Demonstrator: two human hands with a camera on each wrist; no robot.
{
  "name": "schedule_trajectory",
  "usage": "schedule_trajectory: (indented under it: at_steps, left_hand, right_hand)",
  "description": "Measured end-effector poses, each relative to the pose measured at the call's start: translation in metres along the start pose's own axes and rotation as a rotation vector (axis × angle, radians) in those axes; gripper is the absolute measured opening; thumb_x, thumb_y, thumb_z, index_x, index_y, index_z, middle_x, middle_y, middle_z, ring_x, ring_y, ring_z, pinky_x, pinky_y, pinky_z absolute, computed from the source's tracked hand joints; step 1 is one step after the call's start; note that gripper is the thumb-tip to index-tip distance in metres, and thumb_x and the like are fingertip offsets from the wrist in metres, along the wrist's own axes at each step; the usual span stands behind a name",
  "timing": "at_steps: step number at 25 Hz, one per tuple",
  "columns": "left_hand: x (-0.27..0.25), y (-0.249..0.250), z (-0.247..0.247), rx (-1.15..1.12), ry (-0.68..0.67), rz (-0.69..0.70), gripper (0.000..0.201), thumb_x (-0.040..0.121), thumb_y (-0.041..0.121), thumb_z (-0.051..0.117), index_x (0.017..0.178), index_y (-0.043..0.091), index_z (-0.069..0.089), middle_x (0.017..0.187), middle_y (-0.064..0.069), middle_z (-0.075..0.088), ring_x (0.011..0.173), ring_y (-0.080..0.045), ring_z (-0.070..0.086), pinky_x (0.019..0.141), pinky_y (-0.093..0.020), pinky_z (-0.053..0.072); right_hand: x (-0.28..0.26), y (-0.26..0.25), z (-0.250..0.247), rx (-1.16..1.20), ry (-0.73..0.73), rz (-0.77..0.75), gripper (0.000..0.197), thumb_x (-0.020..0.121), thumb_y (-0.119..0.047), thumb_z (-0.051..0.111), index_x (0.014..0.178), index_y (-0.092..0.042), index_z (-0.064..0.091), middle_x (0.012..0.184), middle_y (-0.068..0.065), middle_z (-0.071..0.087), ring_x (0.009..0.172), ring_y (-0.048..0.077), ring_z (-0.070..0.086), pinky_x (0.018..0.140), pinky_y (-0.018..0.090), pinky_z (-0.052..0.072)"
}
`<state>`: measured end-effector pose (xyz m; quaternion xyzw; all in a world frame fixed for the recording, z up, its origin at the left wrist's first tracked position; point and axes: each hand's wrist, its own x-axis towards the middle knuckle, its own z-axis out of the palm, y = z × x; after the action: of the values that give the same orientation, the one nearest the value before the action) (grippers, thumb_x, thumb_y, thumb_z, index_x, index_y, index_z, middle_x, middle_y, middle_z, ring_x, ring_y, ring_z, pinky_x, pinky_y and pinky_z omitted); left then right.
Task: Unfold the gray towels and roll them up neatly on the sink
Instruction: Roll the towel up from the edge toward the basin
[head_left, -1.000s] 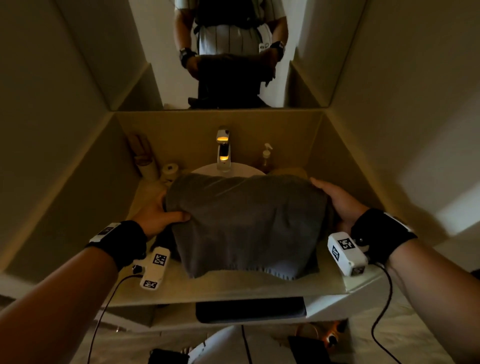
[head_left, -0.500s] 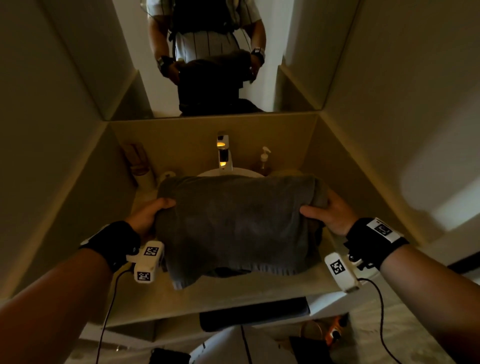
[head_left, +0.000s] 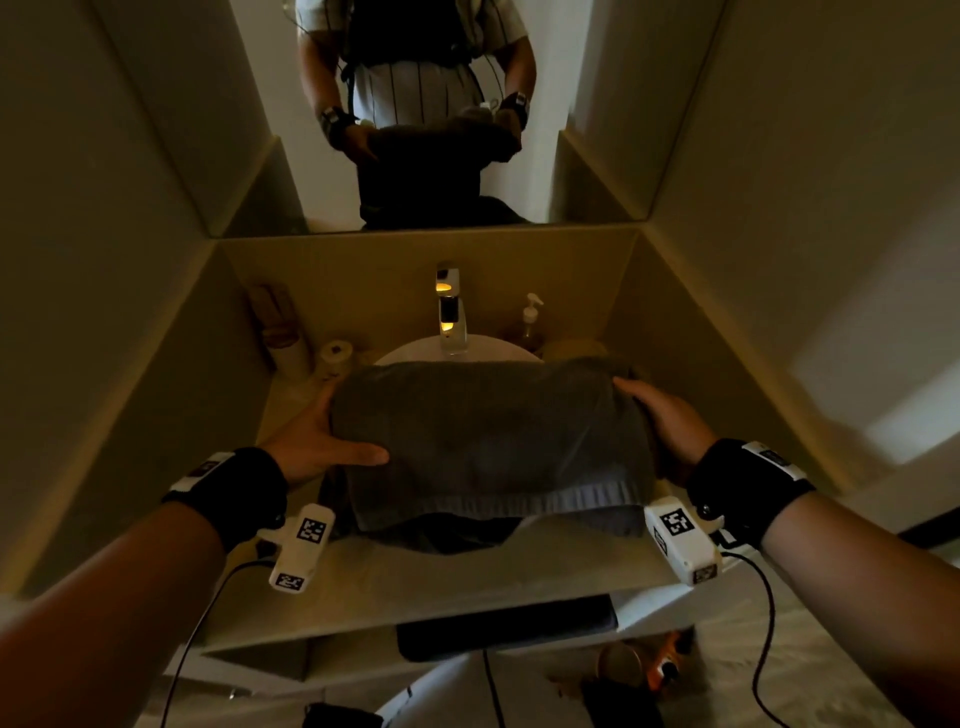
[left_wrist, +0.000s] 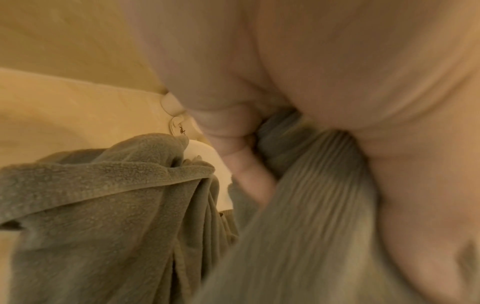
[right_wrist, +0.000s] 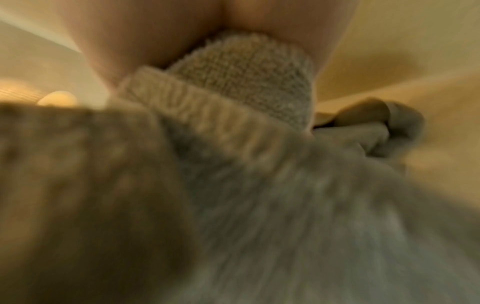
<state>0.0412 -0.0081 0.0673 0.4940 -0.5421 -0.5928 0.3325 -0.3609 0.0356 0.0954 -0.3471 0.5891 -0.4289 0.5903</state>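
Gray towel (head_left: 488, 441): folded bundle held between both hands above the table (head_left: 467, 577), in front of the sink (head_left: 415, 351); ribbed band along the near edge, a darker fold hanging beneath.
Left hand (head_left: 317, 441): gripping the towel's left end, thumb laid across the top, other fingers tucked under; in the left wrist view, fingers (left_wrist: 233, 144) curled against ribbed cloth (left_wrist: 298, 205).
Right hand (head_left: 670, 421): clasping the towel's right end, fingers over the top edge, palm against the side; in the right wrist view, cloth (right_wrist: 241, 82) pinched close under the palm, picture blurred.
Second towel (left_wrist: 103, 195): loose, crumpled folds just below and left of the left hand, lying on the table.
Faucet (head_left: 451, 312): upright beyond the towel, between the hands, with a yellow glow.
Soap bottle (head_left: 531, 319): beyond the right hand, beside the faucet.
Paper roll (head_left: 336, 353): just beyond the left hand, near the wall.
Mirror (head_left: 426, 114): above the sink, reflecting a person holding the towel.
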Motion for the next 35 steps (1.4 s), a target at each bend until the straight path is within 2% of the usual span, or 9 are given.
schedule_trajectory:
  at_steps: [3, 6, 9, 11, 17, 23, 28, 32, 35]
  left_hand:
    - [0.002, 0.004, 0.005, -0.014, 0.127, 0.046, 0.125, 0.030, 0.048, 0.099, 0.142, 0.025, 0.048, 0.123, 0.005, 0.066, 0.102, -0.005, 0.066, 0.076, -0.024, 0.061]
    - [0.003, 0.006, 0.010, -0.005, 0.207, 0.041, 0.093, 0.053, 0.047, 0.093, 0.136, 0.027, 0.055, 0.117, 0.008, 0.068, 0.098, -0.004, 0.067, 0.091, -0.038, 0.058]
    - [0.002, 0.010, 0.014, -0.027, 0.217, 0.057, 0.095, 0.032, 0.075, 0.087, 0.116, 0.042, 0.059, 0.100, 0.021, 0.073, 0.088, 0.007, 0.069, 0.073, -0.016, 0.057]
    - [0.003, 0.012, 0.016, -0.026, 0.209, 0.074, 0.103, 0.028, 0.082, 0.082, 0.118, 0.039, 0.058, 0.097, 0.022, 0.074, 0.085, 0.011, 0.069, 0.066, -0.010, 0.055]
    - [0.015, 0.009, 0.006, 0.081, 0.159, 0.035, 0.125, 0.026, 0.086, 0.079, 0.133, 0.032, 0.047, 0.115, 0.017, 0.061, 0.100, 0.001, 0.062, 0.083, -0.024, 0.053]
    - [0.023, 0.010, 0.008, 0.230, 0.100, 0.039, 0.141, 0.026, 0.051, 0.099, 0.149, 0.025, 0.036, 0.138, 0.006, 0.056, 0.125, -0.010, 0.054, 0.105, -0.038, 0.045]
    - [0.030, 0.019, 0.018, 0.271, 0.245, 0.041, 0.106, 0.067, 0.002, 0.089, 0.153, 0.013, 0.029, 0.139, 0.001, 0.049, 0.128, -0.018, 0.048, 0.103, -0.037, 0.043]
    - [0.036, 0.020, 0.033, 0.332, 0.409, -0.059, 0.092, 0.074, 0.021, 0.088, 0.146, 0.005, 0.034, 0.123, -0.007, 0.055, 0.110, -0.021, 0.056, 0.093, -0.039, 0.049]
    - [0.033, 0.030, 0.044, 0.321, 0.251, -0.174, 0.039, 0.082, 0.033, 0.079, 0.101, 0.009, 0.056, 0.091, -0.011, 0.062, 0.082, -0.024, 0.063, 0.070, -0.036, 0.051]
  right_hand:
    - [-0.011, -0.004, -0.001, 0.016, -0.151, 0.086, 0.055, 0.082, -0.061, 0.063, 0.122, -0.024, 0.067, 0.118, 0.011, 0.071, 0.108, 0.031, 0.068, 0.092, 0.044, 0.052]
    - [-0.017, -0.002, -0.006, 0.085, -0.273, 0.119, 0.091, 0.038, -0.050, 0.096, 0.119, -0.019, 0.067, 0.114, 0.011, 0.073, 0.105, 0.030, 0.070, 0.081, 0.041, 0.060]
    - [-0.013, 0.007, -0.010, 0.071, -0.304, 0.158, 0.102, 0.024, -0.025, 0.102, 0.118, -0.013, 0.064, 0.112, 0.018, 0.072, 0.100, 0.034, 0.071, 0.074, 0.043, 0.061]
    - [-0.011, 0.015, -0.013, 0.099, -0.293, 0.158, 0.100, 0.024, -0.020, 0.102, 0.117, -0.013, 0.064, 0.113, 0.020, 0.071, 0.099, 0.036, 0.071, 0.072, 0.043, 0.060]
    - [-0.015, 0.030, -0.016, 0.076, -0.301, 0.070, 0.078, 0.052, -0.006, 0.093, 0.122, -0.015, 0.061, 0.121, 0.019, 0.068, 0.107, 0.034, 0.068, 0.081, 0.044, 0.059]
    - [-0.007, 0.027, -0.018, 0.159, -0.157, 0.074, 0.097, 0.042, -0.051, 0.094, 0.125, -0.012, 0.064, 0.119, 0.017, 0.069, 0.105, 0.031, 0.069, 0.079, 0.038, 0.058]
    - [-0.010, 0.025, -0.015, 0.276, -0.186, 0.090, 0.076, 0.065, -0.026, 0.087, 0.134, -0.013, 0.056, 0.128, 0.017, 0.065, 0.111, 0.033, 0.067, 0.078, 0.039, 0.059]
    - [-0.004, 0.023, -0.010, 0.303, 0.007, -0.049, 0.105, 0.048, -0.023, 0.093, 0.140, -0.022, 0.043, 0.129, 0.015, 0.063, 0.108, 0.035, 0.067, 0.077, 0.045, 0.059]
    - [-0.005, 0.016, -0.011, 0.321, 0.090, -0.165, 0.096, 0.054, -0.019, 0.089, 0.138, -0.028, 0.043, 0.127, 0.012, 0.063, 0.104, 0.032, 0.069, 0.075, 0.043, 0.060]
